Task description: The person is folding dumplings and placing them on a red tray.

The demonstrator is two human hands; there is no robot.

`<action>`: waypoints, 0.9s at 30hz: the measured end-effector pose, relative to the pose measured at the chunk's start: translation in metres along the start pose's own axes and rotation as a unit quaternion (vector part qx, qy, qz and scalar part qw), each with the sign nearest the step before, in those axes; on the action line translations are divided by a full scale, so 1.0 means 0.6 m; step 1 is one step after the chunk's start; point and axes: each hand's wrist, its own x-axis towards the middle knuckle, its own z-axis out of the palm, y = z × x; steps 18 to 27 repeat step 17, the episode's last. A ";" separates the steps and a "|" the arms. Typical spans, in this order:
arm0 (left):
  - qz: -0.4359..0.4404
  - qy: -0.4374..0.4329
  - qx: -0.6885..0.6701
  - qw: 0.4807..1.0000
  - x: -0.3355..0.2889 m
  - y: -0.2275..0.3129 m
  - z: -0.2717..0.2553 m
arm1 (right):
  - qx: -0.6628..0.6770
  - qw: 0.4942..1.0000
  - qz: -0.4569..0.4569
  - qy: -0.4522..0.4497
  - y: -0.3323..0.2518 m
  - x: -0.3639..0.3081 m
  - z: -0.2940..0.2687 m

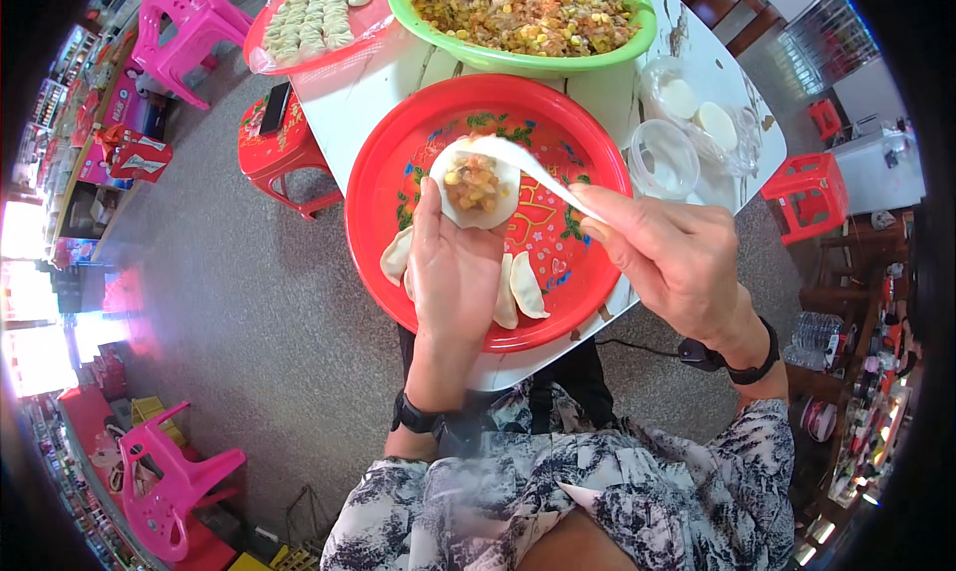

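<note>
My left hand [453,277], palm up over the red tray [370,188], holds a round white dumpling wrapper [447,205] on its fingers. A mound of chunky filling [474,186] lies in the wrapper's middle. Between thumb and fingers, my right hand [682,257] grips the handle of a white spoon [543,171]. The spoon's head is over the far edge of the wrapper, above the filling. Folded dumplings [527,286] lie on the tray right of my left hand; another dumpling [395,256] shows at its left, partly hidden by the hand.
A green basin [642,38] of filling, with a metal utensil handle, stands at the table's far side. Left of it is a red tray [261,48] of rowed dumplings. Stacked wrappers [715,125] in plastic and a clear tub [664,163] sit right. A red stool [267,158] holds a phone.
</note>
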 end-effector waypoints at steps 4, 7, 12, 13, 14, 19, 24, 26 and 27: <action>-0.009 0.001 -0.004 1.000 -0.009 0.000 -0.007 | 0.005 0.999 0.027 -0.033 -0.025 -0.001 -0.023; -0.022 -0.018 -0.009 1.000 -0.008 -0.004 -0.004 | -0.007 0.997 0.043 -0.060 -0.032 -0.011 -0.022; -0.013 0.001 -0.003 1.000 -0.014 0.004 -0.004 | -0.019 0.996 0.060 0.064 -0.014 0.034 -0.018; -0.012 0.006 -0.010 1.000 -0.015 0.006 -0.005 | -0.051 0.991 0.078 0.098 -0.002 0.050 -0.013; -0.021 -0.003 -0.013 1.000 -0.014 0.005 -0.001 | -0.063 0.990 0.081 0.100 0.017 0.066 -0.013; -0.032 0.004 -0.009 0.999 -0.023 0.009 0.001 | -0.171 0.974 0.146 0.022 0.091 0.107 0.017; -0.032 0.004 -0.009 0.999 -0.023 0.009 0.001 | -0.171 0.974 0.146 0.022 0.091 0.107 0.017; -0.032 0.004 -0.009 0.999 -0.023 0.009 0.001 | -0.171 0.974 0.146 0.022 0.091 0.107 0.017; -0.032 0.004 -0.009 0.999 -0.023 0.009 0.001 | -0.171 0.974 0.146 0.022 0.091 0.107 0.017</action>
